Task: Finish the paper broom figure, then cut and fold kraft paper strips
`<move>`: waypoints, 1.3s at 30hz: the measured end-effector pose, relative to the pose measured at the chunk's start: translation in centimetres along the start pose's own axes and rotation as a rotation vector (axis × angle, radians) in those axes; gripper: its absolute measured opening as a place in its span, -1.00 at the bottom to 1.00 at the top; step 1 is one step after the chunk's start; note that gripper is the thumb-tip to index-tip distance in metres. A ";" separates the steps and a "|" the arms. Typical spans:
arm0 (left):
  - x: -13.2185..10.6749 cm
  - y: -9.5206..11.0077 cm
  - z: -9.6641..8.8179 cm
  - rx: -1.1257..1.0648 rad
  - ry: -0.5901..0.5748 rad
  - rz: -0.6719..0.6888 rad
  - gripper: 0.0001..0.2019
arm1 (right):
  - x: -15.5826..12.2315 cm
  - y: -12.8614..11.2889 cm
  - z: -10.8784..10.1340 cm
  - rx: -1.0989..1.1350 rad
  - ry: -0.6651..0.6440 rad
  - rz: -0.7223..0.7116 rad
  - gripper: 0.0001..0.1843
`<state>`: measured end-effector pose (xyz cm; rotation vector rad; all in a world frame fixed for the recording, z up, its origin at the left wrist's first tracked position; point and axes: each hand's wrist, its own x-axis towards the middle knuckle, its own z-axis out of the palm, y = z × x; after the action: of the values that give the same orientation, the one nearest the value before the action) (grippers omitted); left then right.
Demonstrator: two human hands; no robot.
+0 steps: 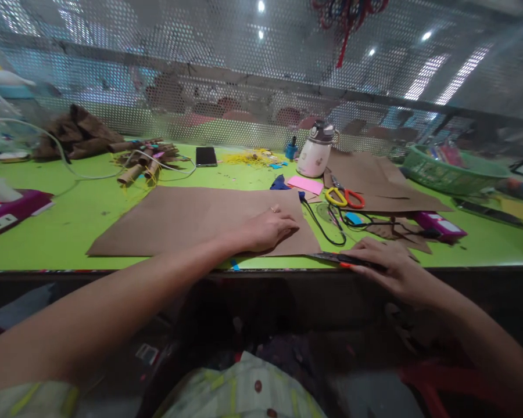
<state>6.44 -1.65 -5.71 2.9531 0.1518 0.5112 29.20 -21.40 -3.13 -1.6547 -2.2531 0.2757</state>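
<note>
A large sheet of brown paper (183, 220) lies flat on the green table (70, 232). My left hand (268, 229) rests palm down on its right part, fingers flat and stretched out. My right hand (390, 267) sits at the table's front edge, to the right of the sheet, fingers closed around a thin dark tool with an orange tip (337, 258) that lies along the edge. Yellow and orange handled scissors (344, 197) lie behind it among black cords.
More brown paper (375, 180), a white bottle (314, 152), a phone (206, 156), paper rolls (139, 165), a green basket (453, 168) and magenta devices (9, 212) (440, 225) lie on the table. A perforated metal screen (244, 75) stands behind.
</note>
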 end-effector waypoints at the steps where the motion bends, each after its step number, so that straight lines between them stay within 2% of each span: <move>1: 0.0 0.0 0.0 -0.004 0.000 0.002 -0.59 | 0.1 0.0 0.0 0.001 0.003 0.002 -0.66; 9: -0.1 0.1 -0.2 -0.019 -0.007 -0.017 -0.60 | 2.1 -1.1 0.8 0.013 0.001 0.016 -0.62; 18: -0.1 -0.2 0.2 -0.042 0.020 -0.014 -0.62 | 0.9 -0.6 0.3 0.036 -0.018 0.023 -0.64; 26: -0.1 -0.2 0.2 -0.025 0.009 -0.018 -0.63 | 3.1 -2.1 1.1 0.040 -0.018 0.004 -0.66; 33: -0.1 -0.3 0.2 -0.040 0.011 -0.024 -0.65 | 1.6 -1.9 0.8 0.039 -0.039 0.014 -0.66; 39: -0.1 -0.1 0.1 -0.042 0.014 -0.041 -0.65 | 2.5 -2.7 1.6 -0.003 0.044 -0.004 -0.72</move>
<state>6.38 -1.56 -5.82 2.8998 0.2007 0.5237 25.51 -19.81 -3.32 -1.6413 -2.2261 0.2326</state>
